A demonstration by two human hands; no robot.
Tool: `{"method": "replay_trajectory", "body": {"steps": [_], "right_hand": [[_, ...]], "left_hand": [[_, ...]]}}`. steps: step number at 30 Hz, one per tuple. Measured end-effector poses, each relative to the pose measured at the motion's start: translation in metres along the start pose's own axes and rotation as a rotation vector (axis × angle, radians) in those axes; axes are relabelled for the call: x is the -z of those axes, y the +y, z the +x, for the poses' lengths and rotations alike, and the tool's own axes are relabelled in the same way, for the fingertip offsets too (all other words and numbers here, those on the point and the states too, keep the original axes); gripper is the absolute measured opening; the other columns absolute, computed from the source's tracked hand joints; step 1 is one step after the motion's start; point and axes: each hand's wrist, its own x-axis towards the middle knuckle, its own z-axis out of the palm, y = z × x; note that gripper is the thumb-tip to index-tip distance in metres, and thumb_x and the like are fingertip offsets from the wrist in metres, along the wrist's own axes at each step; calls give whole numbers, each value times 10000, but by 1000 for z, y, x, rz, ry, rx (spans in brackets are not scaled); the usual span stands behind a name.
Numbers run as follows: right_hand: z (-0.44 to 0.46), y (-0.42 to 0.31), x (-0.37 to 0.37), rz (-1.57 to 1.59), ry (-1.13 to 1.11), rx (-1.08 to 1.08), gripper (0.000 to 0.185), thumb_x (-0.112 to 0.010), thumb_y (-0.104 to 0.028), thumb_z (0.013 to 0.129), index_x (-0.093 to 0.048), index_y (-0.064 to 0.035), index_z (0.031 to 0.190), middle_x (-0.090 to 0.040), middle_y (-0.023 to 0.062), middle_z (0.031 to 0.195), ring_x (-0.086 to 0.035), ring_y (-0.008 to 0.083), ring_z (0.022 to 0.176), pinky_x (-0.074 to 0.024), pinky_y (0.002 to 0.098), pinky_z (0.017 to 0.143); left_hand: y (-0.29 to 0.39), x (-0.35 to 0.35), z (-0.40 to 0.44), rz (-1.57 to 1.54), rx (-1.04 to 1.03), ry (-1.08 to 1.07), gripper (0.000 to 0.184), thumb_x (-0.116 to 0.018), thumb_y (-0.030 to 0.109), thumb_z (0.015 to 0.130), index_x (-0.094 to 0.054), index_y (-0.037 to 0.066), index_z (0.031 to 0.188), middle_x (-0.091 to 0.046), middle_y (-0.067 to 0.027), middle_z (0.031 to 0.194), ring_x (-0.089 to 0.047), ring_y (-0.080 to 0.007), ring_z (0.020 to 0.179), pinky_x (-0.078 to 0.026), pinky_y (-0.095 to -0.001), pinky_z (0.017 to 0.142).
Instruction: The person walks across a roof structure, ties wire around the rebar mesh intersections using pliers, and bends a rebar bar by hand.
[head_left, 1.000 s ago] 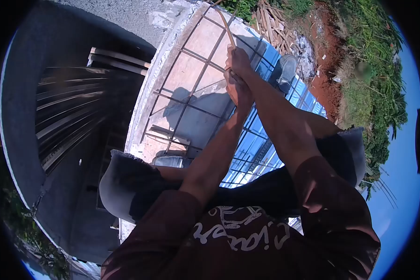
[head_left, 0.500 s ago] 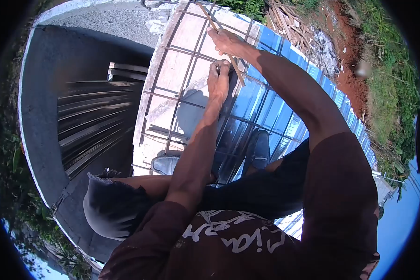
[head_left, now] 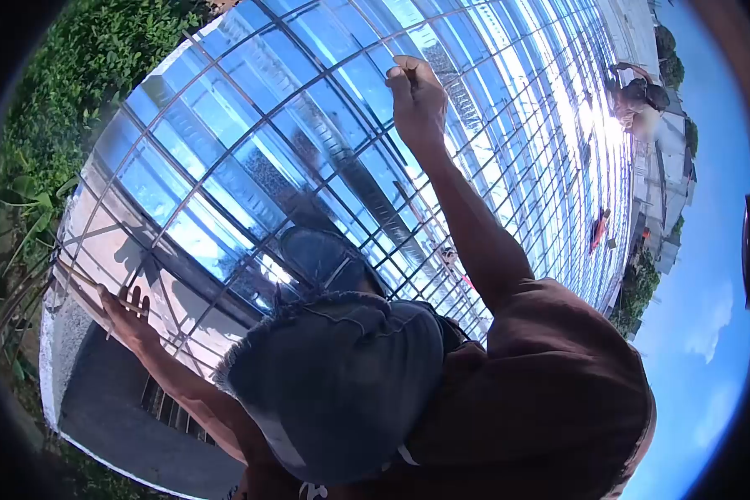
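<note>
At the lower left, my left hand is stretched out with its fingers apart, over the pale edge of the steel bar grid. A thin brown stick lies by its thumb; whether the hand touches it I cannot tell. My right hand is raised over the grid at the upper middle, its fingers curled together in a pinch. What they hold, if anything, is too small to make out. Shiny corrugated metal sheeting lies under the bars.
My bent denim knee and my shoe are close below the grid. Another person is bent over at the far right. Green bushes border the left edge, beside a concrete wall.
My view has swung toward the metal sheeting. My hands, close together before, are now far apart. My right hand has let go of the stick, which is now by my left hand.
</note>
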Motion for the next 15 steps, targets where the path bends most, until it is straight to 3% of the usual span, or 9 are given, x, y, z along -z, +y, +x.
{"method": "replay_trajectory", "body": {"steps": [2, 3, 4, 6, 7, 8, 9, 11, 15], "right_hand": [[-32, 82, 63, -128, 285, -202, 221, -502, -158, 895, -567, 31, 989, -591, 101, 776, -543, 142, 674, -440, 287, 618], [-50, 135, 102, -363, 338, 98, 214, -488, -156, 895, -564, 28, 975, -584, 104, 788, -533, 161, 692, -447, 307, 636], [-69, 178, 136, -253, 304, -98, 206, -492, -152, 886, -570, 18, 972, -594, 117, 805, -553, 192, 712, -456, 327, 656], [-106, 211, 176, -424, 251, -214, 195, -501, -139, 864, -582, 3, 970, -613, 145, 843, -588, 253, 756, -470, 366, 692], [-118, 212, 184, -697, 220, -125, 192, -506, -130, 852, -588, -2, 970, -622, 161, 866, -603, 283, 779, -475, 384, 708], [-127, 213, 193, -749, 115, -46, 182, -514, -108, 831, -601, -9, 958, -631, 179, 899, -617, 297, 822, -480, 392, 712], [-139, 211, 198, -595, 90, -172, 181, -520, -109, 831, -604, -17, 962, -620, 168, 884, -610, 288, 815, -475, 390, 717], [-156, 204, 200, -617, 105, -206, 183, -512, -114, 839, -606, -33, 973, -603, 162, 874, -597, 289, 811, -466, 398, 726], [-179, 206, 219, -754, 180, -164, 133, -478, -83, 833, -564, -29, 919, -568, 171, 849, -562, 326, 808, -445, 418, 707]], "left_hand": [[4, -5, 0, -84, 93, -33, 880, -532, 631, 782, -209, 122, 1423, -459, -211, 1275, -520, -322, 1108, -409, -431, 906], [7, -10, -3, -128, 128, -19, 887, -532, 616, 788, -191, 102, 1425, -448, -221, 1290, -515, -333, 1120, -402, -441, 923], [11, -18, -3, -208, 168, 38, 813, -503, 555, 831, -227, 43, 1399, -449, -225, 1286, -508, -348, 1133, -379, -473, 963], [8, -15, 6, -245, 154, -78, 759, -488, 518, 853, -256, 21, 1378, -451, -225, 1284, -500, -353, 1143, -373, -479, 975], [10, -14, 8, -309, 139, -181, 708, -472, 481, 874, -285, -2, 1357, -453, -225, 1282, -493, -358, 1153, -367, -485, 987], [12, -14, 8, -344, 106, -232, 579, -430, 412, 914, -355, 4, 1319, -456, -210, 1287, -478, -345, 1178, -372, -469, 997], [12, -14, 11, -334, 107, -238, 579, -430, 412, 914, -355, 4, 1319, -456, -210, 1287, -478, -345, 1178, -372, -469, 997], [12, -5, 20, -176, 16, -211, 529, -403, 371, 935, -378, 1, 1312, -425, -206, 1328, -427, -341, 1235, -357, -478, 1016], [29, -3, 19, -153, 205, -186, 526, -373, 397, 948, -368, 50, 1343, -416, -162, 1355, -411, -309, 1257, -353, -448, 1038]]}}
